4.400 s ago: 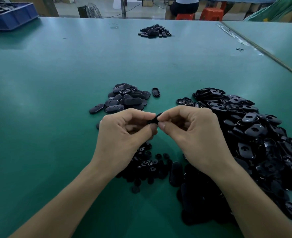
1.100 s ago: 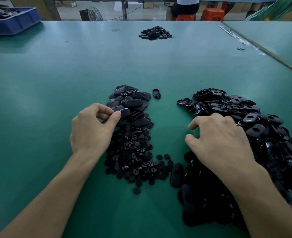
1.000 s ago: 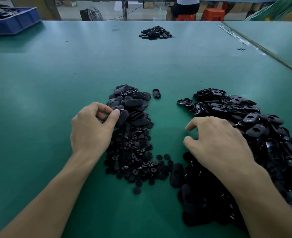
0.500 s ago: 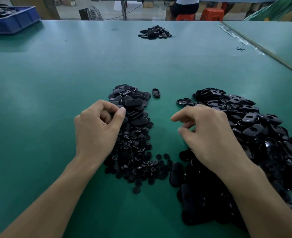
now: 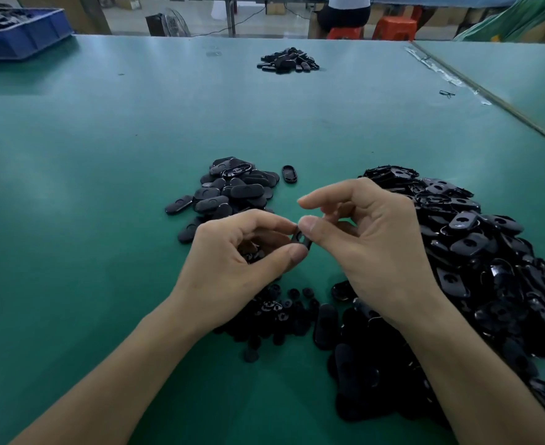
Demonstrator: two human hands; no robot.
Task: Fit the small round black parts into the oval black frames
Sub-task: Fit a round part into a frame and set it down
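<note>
Up off the heaps since half a second ago and drawn together over the table (image 5: 104, 162): left hand (image 5: 235, 268) and right hand (image 5: 373, 248), fingertips now meeting.

Nearest, under the right forearm and spreading away to the right, a big heap of loose frames (image 5: 489, 268), many showing a keyhole-shaped opening. Beside it, below the left wrist, the round parts (image 5: 280, 313), a few strays lying apart at the near edge.

Above those, held clear of the table, one frame (image 5: 302, 240). Pinched at its left end between left thumb and forefinger, at its right end under the right thumb tip, with a finger behind. Right forefinger stuck out straight above, touching nothing. Remaining left fingers curled toward the palm; cannot tell whether a round part is tucked under them.

Beyond the hands, a smaller pile (image 5: 232, 194) of ovals, mostly solid face up, and just right of it a lone frame (image 5: 289, 173), lying apart, hollow side up.

Well past that, near the far edge, a far pile (image 5: 287, 63) of dark parts. At the far left corner, a blue bin (image 5: 24, 36) with more dark parts inside.

Off the table, a fan (image 5: 173, 25) and orange stools (image 5: 393, 27).
</note>
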